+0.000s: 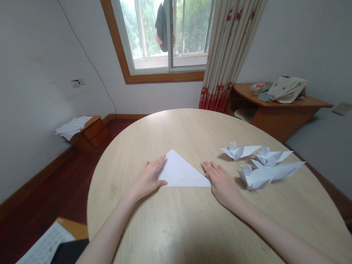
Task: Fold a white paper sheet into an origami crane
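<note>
A white sheet of paper folded into a triangle (pixel 180 171) lies flat on the round wooden table (pixel 198 232). My left hand (pixel 147 180) rests open on the triangle's left edge, fingers stretched along it and thumb on the paper. My right hand (pixel 221 182) lies flat and open at the triangle's right corner, fingertips touching the paper's tip. Neither hand grips anything.
Three folded white paper cranes (pixel 265 163) sit on the table to the right of my right hand. A black phone (pixel 67 254) lies on papers on a low surface at the lower left. A wooden desk (pixel 280 108) stands by the curtain at the back right.
</note>
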The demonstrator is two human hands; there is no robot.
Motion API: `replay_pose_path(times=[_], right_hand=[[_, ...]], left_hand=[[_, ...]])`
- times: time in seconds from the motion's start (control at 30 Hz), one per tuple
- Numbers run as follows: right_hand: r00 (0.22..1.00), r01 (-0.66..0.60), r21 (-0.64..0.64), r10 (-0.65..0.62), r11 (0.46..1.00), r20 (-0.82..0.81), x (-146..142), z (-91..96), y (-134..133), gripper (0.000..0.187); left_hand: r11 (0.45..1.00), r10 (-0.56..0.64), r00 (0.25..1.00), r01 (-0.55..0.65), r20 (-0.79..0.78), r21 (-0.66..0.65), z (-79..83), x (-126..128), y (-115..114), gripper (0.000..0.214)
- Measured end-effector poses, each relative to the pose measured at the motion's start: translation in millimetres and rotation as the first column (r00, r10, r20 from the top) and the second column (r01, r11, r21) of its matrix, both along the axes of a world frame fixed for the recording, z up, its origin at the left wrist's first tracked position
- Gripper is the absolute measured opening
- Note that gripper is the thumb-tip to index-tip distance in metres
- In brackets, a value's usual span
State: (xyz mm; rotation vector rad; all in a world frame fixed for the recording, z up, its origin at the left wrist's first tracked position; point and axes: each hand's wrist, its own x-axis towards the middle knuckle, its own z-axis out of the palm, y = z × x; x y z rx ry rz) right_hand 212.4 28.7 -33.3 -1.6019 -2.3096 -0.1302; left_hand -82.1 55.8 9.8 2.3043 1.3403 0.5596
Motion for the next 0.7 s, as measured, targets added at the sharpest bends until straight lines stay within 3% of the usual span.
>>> replay_pose_path(times=[0.17,0.37,0.7], right_hand=[[0.996,-0.038,0.067,0.043,0.997,-0.075,-3,1.9,0,0.044],[0.983,-0.081,0.157,0.105,0.984,-0.15,-7,12.2,-4,0.039],[0.97,-0.139,0.226,0.179,0.964,-0.164,-10,26.9,-9,0.036]], left_hand=[[0.996,-0.027,0.979,0.009,0.204,0.088,0.8,2,1,0.09],[0.983,-0.056,0.931,-0.013,0.362,0.185,-2.3,2,3,0.063],[0.972,0.057,0.841,-0.169,0.539,0.161,2.8,6,-2,0.036]])
